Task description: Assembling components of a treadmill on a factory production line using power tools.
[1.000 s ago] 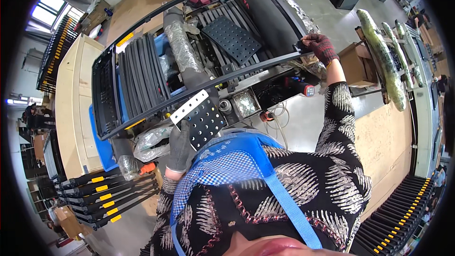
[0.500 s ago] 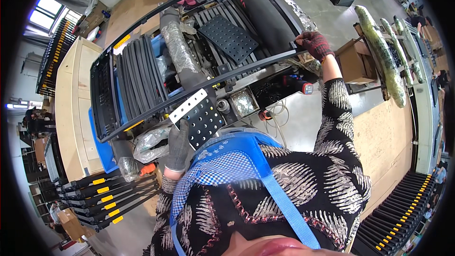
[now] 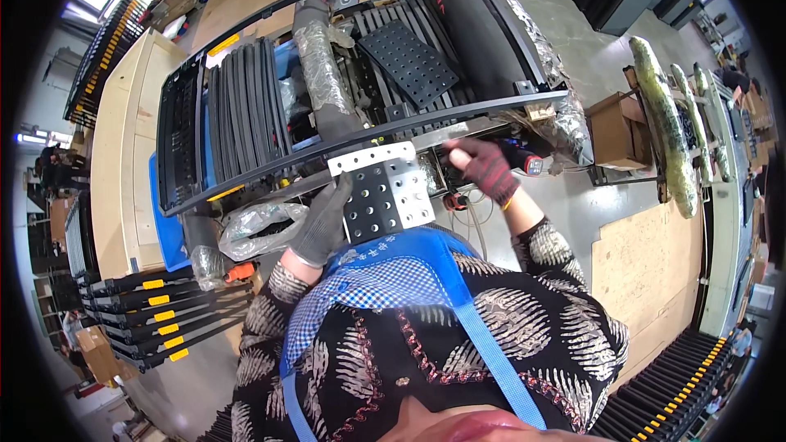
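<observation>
My left hand [image 3: 322,225], in a grey glove, grips the left edge of a perforated metal plate [image 3: 375,205] close to my apron. The plate is dark with rows of round holes; its far flange and right side shine white. To the right of the plate, my right hand [image 3: 485,170], in a dark red and black glove with bare fingertips, hangs clear of it. Its fingers look bent but are blurred, so their grip cannot be told. Beyond both hands, a long black rectangular frame [image 3: 491,111] lies across the work stand.
Inside the frame's outline lie a second perforated plate [image 3: 408,65] and several dark bars [image 3: 246,115]. A cordless power tool [image 3: 528,162] rests to the right. Plastic wrap [image 3: 258,229] lies at left, above stacked black parts [image 3: 164,311]. A cardboard box [image 3: 620,131] stands farther right.
My right hand has let go of the frame's right end and come left and nearer to me. My left hand has moved the plate slightly right and turned it more upright.
</observation>
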A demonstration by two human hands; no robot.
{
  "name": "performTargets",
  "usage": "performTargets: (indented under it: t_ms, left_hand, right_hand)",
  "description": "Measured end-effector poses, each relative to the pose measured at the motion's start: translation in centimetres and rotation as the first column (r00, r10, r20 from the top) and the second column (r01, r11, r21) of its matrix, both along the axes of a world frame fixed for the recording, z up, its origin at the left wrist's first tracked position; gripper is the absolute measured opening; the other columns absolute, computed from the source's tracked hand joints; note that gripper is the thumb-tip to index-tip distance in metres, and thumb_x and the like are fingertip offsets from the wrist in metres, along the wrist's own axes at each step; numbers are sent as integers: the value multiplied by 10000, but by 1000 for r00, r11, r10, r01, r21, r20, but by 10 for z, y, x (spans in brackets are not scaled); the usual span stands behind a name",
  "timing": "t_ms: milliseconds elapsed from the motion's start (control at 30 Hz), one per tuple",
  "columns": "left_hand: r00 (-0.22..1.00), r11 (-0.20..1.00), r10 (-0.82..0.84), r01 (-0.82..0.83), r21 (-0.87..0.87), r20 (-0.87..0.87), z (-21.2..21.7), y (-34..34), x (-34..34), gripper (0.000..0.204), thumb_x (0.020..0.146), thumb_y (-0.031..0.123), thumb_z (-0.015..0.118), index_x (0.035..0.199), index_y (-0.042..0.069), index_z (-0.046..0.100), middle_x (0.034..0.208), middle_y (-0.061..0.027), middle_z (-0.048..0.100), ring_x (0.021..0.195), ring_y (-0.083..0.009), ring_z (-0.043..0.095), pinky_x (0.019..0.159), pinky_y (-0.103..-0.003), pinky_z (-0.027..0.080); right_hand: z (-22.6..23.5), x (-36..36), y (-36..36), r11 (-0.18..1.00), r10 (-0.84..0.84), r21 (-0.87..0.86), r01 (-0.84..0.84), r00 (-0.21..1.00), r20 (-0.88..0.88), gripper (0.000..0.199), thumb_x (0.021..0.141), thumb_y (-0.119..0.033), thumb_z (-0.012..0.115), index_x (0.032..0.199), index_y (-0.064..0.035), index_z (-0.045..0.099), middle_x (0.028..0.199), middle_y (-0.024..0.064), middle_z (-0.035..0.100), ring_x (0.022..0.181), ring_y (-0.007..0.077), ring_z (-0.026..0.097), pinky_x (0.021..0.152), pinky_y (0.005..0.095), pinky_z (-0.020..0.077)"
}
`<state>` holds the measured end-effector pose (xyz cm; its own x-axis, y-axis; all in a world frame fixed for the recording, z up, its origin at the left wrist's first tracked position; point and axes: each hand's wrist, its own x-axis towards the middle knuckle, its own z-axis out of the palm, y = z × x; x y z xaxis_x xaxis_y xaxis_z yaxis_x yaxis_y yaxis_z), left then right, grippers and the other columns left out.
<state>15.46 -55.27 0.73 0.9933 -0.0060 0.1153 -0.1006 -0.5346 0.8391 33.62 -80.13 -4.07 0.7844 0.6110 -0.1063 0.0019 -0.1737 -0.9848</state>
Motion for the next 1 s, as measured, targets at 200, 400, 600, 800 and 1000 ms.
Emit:
performTargets:
  t_ms: [200, 400, 600, 800, 1000]
  left_hand:
    - [831, 478, -192, -385, -790, -522, -6, -25, 26, 576, 974, 464, 366, 1291, -14, 426, 1160, -121, 581, 990, -179, 607, 821, -286, 507]
    - [781, 428, -93, -528, -733, -617, -40, -27, 19, 649, 937, 534, 397, 1321, 11, 399, 1241, -139, 526, 1103, -222, 543, 915, -358, 465]
    - [830, 386, -77, -486, -784, -553, -41, -12, -17, 653, 941, 542, 377, 1340, 25, 382, 1270, -139, 499, 1148, -251, 504, 969, -378, 421]
    - [880, 257, -16, -455, -852, -475, -44, -11, -69, 658, 946, 541, 360, 1358, 29, 367, 1260, -141, 503, 1139, -251, 511, 979, -378, 412]
    - [868, 246, 185, -496, -833, -461, -57, -13, -159, 649, 958, 524, 339, 1369, 22, 352, 1310, -143, 475, 1179, -262, 492, 991, -378, 401]
  right_hand:
    - [-5, -17, 1, 908, 414, 201, -367, 716, -563, 319, 854, -285, 644, 1036, -26, 611, 756, 27, 604, 620, 115, 582, 468, 233, 440]
    - [-88, 26, -16, 972, 114, 221, 77, 669, -734, 329, 836, -293, 634, 1034, -33, 596, 845, 64, 623, 742, 169, 607, 584, 287, 472]
    - [-122, 67, -13, 557, 494, -824, 102, 757, 428, 287, 789, -288, 633, 937, -45, 593, 906, 163, 639, 881, 322, 616, 731, 382, 507]
    - [-119, 70, 0, 462, 432, -884, 68, 854, 292, 342, 766, -361, 640, 910, -52, 604, 968, 181, 642, 894, 351, 622, 741, 407, 504]
    - [-120, 58, -10, 242, 539, -951, 192, 788, 297, 325, 806, -313, 596, 993, -47, 610, 1036, 188, 642, 960, 327, 626, 792, 395, 515]
